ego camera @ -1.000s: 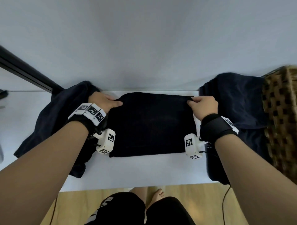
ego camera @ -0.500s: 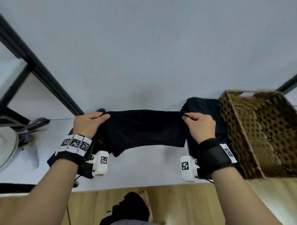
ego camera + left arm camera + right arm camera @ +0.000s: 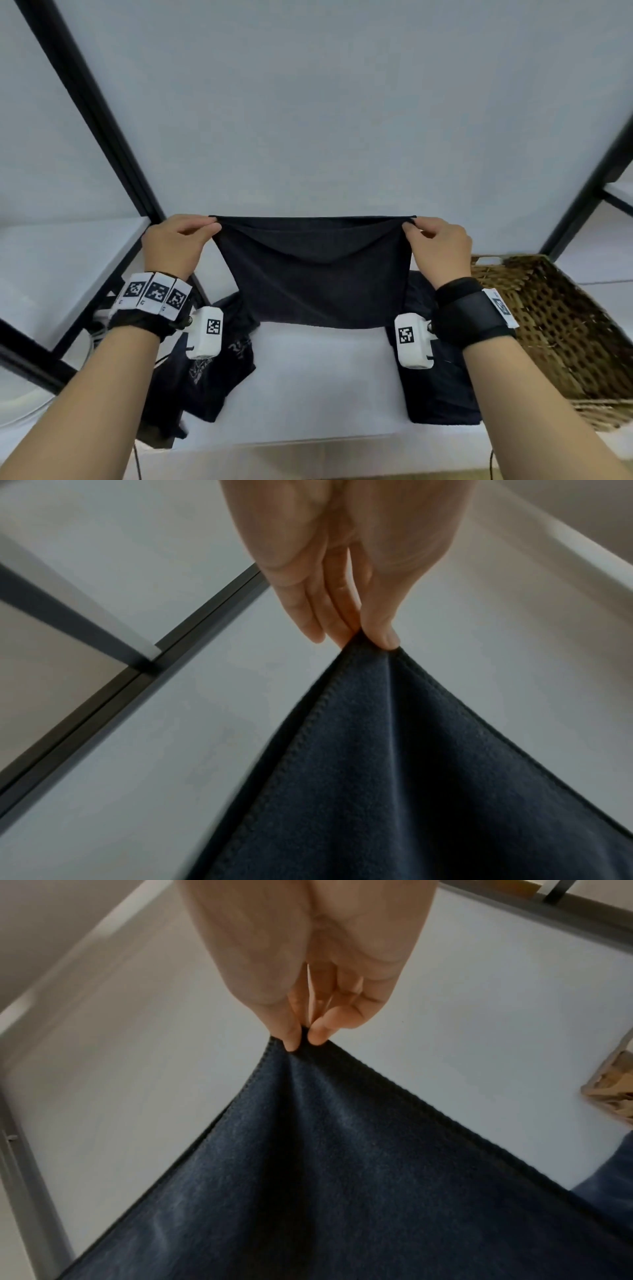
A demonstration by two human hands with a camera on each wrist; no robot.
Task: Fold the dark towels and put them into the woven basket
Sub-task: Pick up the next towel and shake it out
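Observation:
A dark towel (image 3: 315, 274) hangs doubled in the air above the white table (image 3: 325, 383), stretched by its top corners. My left hand (image 3: 212, 226) pinches the left corner, thumb against fingers, as the left wrist view shows (image 3: 363, 639). My right hand (image 3: 409, 226) pinches the right corner between thumb and forefinger (image 3: 303, 1039). The towel (image 3: 428, 777) falls away below each pinch (image 3: 342, 1177). The woven basket (image 3: 555, 329) stands at the right end of the table, beside my right wrist.
A crumpled heap of dark towels (image 3: 219, 370) lies on the table under my left wrist. Another dark towel (image 3: 438, 387) lies flat between the held one and the basket. Black frame posts (image 3: 102, 113) rise at left and right (image 3: 596, 178) against a pale wall.
Both hands have lifted the towel off the table, where it lay flat, and now hold it hanging in the air by its top corners. The head view has tilted up.

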